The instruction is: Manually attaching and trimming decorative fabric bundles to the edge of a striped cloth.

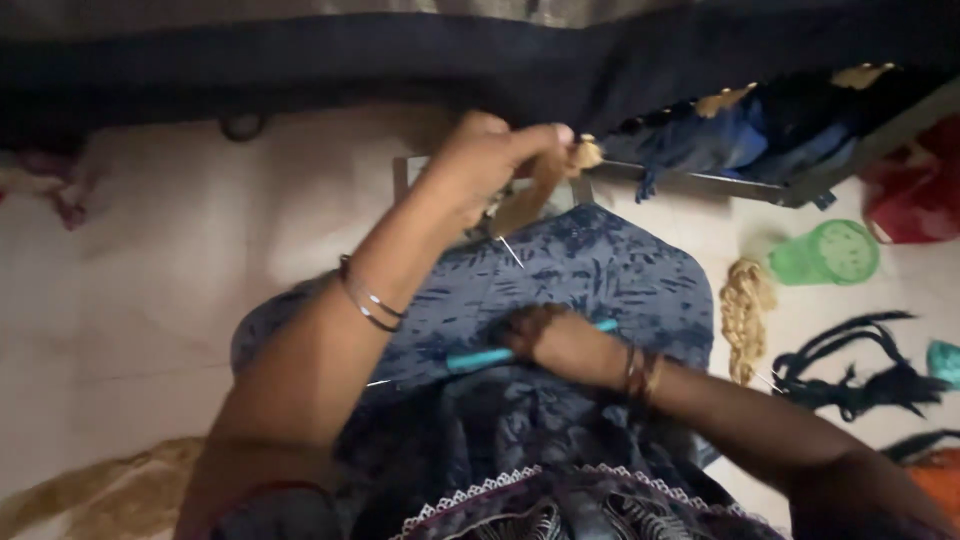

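Observation:
My left hand [490,165] is raised and pinches a small golden tassel [585,152] at the edge of a dark navy cloth [380,60] stretched across the top. Thin bangles circle that wrist. My right hand [555,340] rests on my lap, closed around a teal-handled hook tool [480,358] that lies across the blue patterned garment [610,275]. A thin metal needle [511,251] pokes out just below my left hand. More golden tassels [725,100] hang along the cloth's edge to the right.
A bundle of golden braided thread [745,310] lies on the pale floor at right, near a green plastic cup [828,252], black cords [860,365] and a red bag [915,190]. A metal bar [700,180] holds blue fabric behind.

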